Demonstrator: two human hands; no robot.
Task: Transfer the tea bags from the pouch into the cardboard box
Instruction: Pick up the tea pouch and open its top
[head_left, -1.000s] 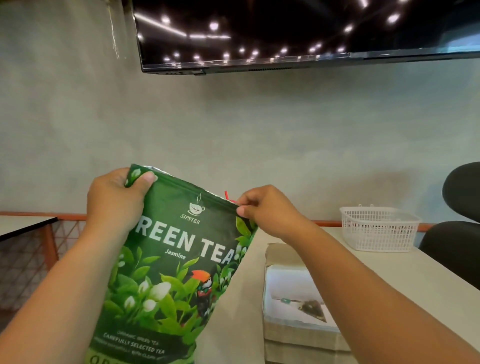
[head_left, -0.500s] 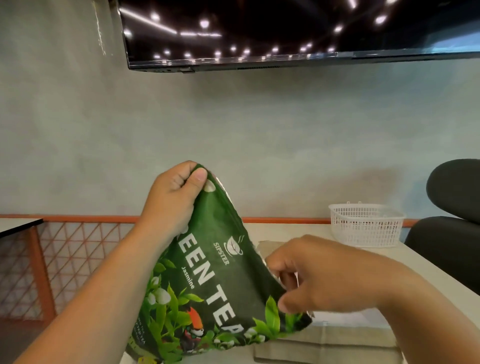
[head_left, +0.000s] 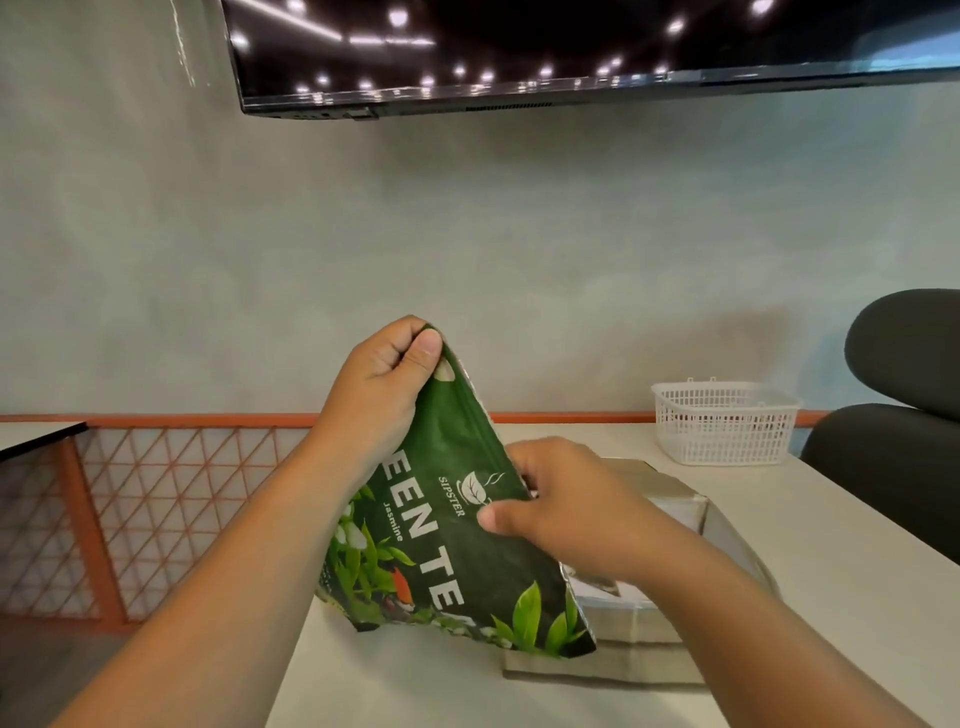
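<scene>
A dark green tea pouch (head_left: 447, 551) with white lettering is tilted over, its open mouth facing right toward the open cardboard box (head_left: 670, 493). My left hand (head_left: 379, 389) pinches the pouch's upper corner and holds it up. My right hand (head_left: 566, 504) is at the pouch's mouth with its thumb on the front panel and its fingers behind the edge, hidden from view. The box sits on the table behind my right arm, which covers most of its inside. No tea bag shows.
A white plastic basket (head_left: 724, 423) stands on the pale table (head_left: 857, 571) at the back right, next to a dark office chair (head_left: 904, 415). A wall-mounted screen (head_left: 571, 47) hangs above. Left of the table is an orange-framed lattice panel (head_left: 156, 509).
The pouch has been tipped from upright onto its side, mouth toward the box. My right hand dropped from the top right corner to the mouth's edge. My left hand still holds the same corner.
</scene>
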